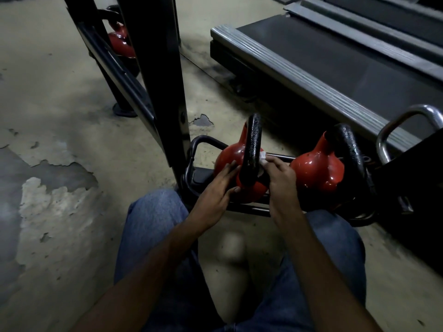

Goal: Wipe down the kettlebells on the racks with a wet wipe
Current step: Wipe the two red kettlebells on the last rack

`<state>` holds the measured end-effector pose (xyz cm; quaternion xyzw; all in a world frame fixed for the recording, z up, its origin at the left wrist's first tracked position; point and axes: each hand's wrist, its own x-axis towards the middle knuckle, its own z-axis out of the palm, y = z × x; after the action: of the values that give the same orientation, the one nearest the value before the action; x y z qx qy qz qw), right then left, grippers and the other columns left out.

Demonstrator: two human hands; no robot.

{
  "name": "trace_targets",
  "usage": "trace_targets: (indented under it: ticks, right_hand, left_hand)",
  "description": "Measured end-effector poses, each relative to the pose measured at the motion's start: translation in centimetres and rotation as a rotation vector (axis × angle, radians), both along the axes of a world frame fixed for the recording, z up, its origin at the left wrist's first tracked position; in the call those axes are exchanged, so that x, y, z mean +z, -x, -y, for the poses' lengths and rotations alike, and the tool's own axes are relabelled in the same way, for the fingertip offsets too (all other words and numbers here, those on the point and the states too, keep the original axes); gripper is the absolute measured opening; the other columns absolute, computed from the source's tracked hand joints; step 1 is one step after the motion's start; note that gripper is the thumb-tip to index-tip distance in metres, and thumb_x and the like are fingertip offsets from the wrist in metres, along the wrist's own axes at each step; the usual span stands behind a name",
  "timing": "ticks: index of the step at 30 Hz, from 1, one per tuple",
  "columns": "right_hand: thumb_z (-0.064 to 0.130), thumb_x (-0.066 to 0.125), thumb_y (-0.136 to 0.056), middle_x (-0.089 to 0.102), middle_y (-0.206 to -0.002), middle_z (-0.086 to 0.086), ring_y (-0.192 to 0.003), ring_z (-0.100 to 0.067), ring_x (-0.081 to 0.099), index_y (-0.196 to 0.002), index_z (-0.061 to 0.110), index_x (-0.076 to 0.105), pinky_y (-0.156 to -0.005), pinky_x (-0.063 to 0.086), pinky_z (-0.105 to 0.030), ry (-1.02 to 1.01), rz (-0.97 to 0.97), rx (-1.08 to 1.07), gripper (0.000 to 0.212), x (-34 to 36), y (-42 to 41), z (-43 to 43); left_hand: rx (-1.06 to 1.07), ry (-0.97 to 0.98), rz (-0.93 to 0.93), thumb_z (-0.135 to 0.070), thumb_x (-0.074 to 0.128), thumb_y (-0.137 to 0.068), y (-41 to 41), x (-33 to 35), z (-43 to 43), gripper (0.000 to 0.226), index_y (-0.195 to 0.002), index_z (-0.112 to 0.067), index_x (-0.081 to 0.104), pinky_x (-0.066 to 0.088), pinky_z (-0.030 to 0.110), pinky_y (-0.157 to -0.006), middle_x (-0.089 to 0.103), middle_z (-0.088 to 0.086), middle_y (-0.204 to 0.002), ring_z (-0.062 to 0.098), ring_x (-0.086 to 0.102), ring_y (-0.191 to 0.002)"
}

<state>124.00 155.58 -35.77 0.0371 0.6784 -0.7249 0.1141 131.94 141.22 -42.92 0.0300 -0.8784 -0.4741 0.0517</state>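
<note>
The kettlebell [227,156] sits on the low rack [247,209] at centre frame, just left of a second kettlebell [314,168].

The left hand [215,188] lies flat against the kettlebell's red body with fingers straight, steadying it and grasping nothing. The right hand [280,180] has its fingers curled around a white wipe [262,157] and presses it to the right side of the black handle [253,149].

The rack appears to be only bars, so a hard sideways rub could probably rock the round bell toward the left hand or knock it into its neighbour. The left palm rests on glossy paint, and if that paint is wet the palm may slide and stop bracing. The wipe is bunched small, so it could snag on the handle's rough coating and tear, or miss the inner side of the loop. In this dim light it is hard to tell how much of the wipe touches metal.

The bell stands body down and handle up, its long axis rising toward the top of the frame. The handle loop is seen nearly edge-on.
</note>
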Motion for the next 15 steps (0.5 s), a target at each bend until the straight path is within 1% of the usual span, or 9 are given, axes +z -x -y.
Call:
trace_targets:
  ticks: [2,4,5,7,9,10,11,13,15]
  right_hand:
    - [0.007,0.065,-0.096,0.072,-0.091,-0.007,-0.086,-0.019,0.066,-0.096,0.012,0.071,-0.079,0.054,-0.036,-0.037,-0.185,-0.096,0.008,-0.6,-2.1,0.0]
    - [0.007,0.068,-0.095,0.067,-0.1,-0.006,-0.093,-0.019,0.064,-0.099,0.011,0.067,-0.081,0.053,-0.032,-0.236,-0.504,-0.073,0.005,-0.9,-3.6,-0.3]
    - [0.006,0.069,-0.095,0.065,-0.105,-0.007,-0.098,-0.019,0.062,-0.1,0.008,0.067,-0.085,0.052,-0.029,-0.361,-0.688,-0.027,0.006,-1.1,-3.7,-0.7]
    - [0.002,0.07,-0.094,0.064,-0.118,-0.014,-0.115,-0.023,0.06,-0.105,0.003,0.072,-0.1,0.047,-0.027,-0.559,-1.042,0.133,0.011,-0.9,-2.8,-1.8]
    - [0.008,0.066,-0.098,0.064,-0.129,-0.018,-0.13,-0.032,0.056,-0.115,0.003,0.074,-0.112,0.042,-0.04,-0.74,-1.343,0.39,0.019,-0.3,-0.7,-2.9]
    - [0.013,0.062,-0.101,0.064,-0.132,-0.018,-0.134,-0.035,0.055,-0.117,0.005,0.073,-0.116,0.039,-0.047,-0.858,-1.474,0.534,0.021,0.1,0.3,-3.0]
    - [0.02,0.057,-0.103,0.066,-0.131,-0.015,-0.136,-0.035,0.054,-0.118,0.009,0.072,-0.118,0.035,-0.052,-0.983,-1.586,0.673,0.024,0.7,1.2,-2.8]
    - [0.031,0.049,-0.103,0.068,-0.124,-0.01,-0.133,-0.033,0.055,-0.115,0.015,0.071,-0.122,0.027,-0.057,-1.216,-1.682,0.898,0.03,2.3,2.4,-1.7]
    - [0.04,0.038,-0.101,0.071,-0.115,-0.005,-0.129,-0.031,0.056,-0.109,0.019,0.072,-0.126,0.015,-0.057,-1.428,-1.623,1.002,0.041,4.4,3.3,-0.1]
  left_hand:
    - [-0.002,0.009,0.002,-0.03,0.047,-0.109,0.0,0.1,0.0,0.059,-0.163,-0.029,0.022,0.015,0.038,-0.13,0.007,-0.025,-0.166,-0.001,0.006,-0.157]
    - [-0.008,0.005,-0.012,-0.03,0.047,-0.109,0.0,0.0,0.0,0.059,-0.163,-0.029,0.022,0.016,0.038,-0.13,0.008,-0.026,-0.165,-0.001,0.007,-0.157]
    - [-0.011,-0.003,-0.025,-0.03,0.047,-0.11,0.0,-0.1,0.0,0.058,-0.163,-0.03,0.023,0.017,0.04,-0.129,0.009,-0.023,-0.167,0.001,0.008,-0.157]
    - [-0.019,-0.057,-0.085,-0.028,0.047,-0.11,-0.1,-0.1,0.0,0.056,-0.162,-0.027,0.027,0.021,0.045,-0.128,0.018,-0.011,-0.17,0.007,0.014,-0.158]
    - [-0.017,-0.147,-0.13,-0.026,0.049,-0.109,-0.1,0.1,-0.1,0.053,-0.16,-0.022,0.034,0.029,0.049,-0.125,0.033,-0.003,-0.166,0.013,0.027,-0.155]
    - [-0.009,-0.165,-0.129,-0.029,0.049,-0.109,-0.2,0.1,-0.1,0.051,-0.158,-0.024,0.036,0.033,0.049,-0.123,0.038,-0.003,-0.164,0.012,0.033,-0.152]
    - [0.003,-0.156,-0.117,-0.034,0.048,-0.109,-0.3,0.0,-0.1,0.052,-0.159,-0.029,0.034,0.034,0.048,-0.122,0.037,-0.005,-0.164,0.011,0.033,-0.152]
    - [0.024,-0.113,-0.072,-0.046,0.044,-0.107,-0.4,-0.2,0.0,0.058,-0.16,-0.037,0.025,0.031,0.046,-0.124,0.026,-0.009,-0.168,0.008,0.026,-0.154]
    - [0.036,-0.107,-0.017,-0.049,0.045,-0.107,-0.2,-0.5,0.2,0.06,-0.162,-0.041,0.022,0.032,0.046,-0.124,0.022,-0.011,-0.17,0.007,0.024,-0.154]
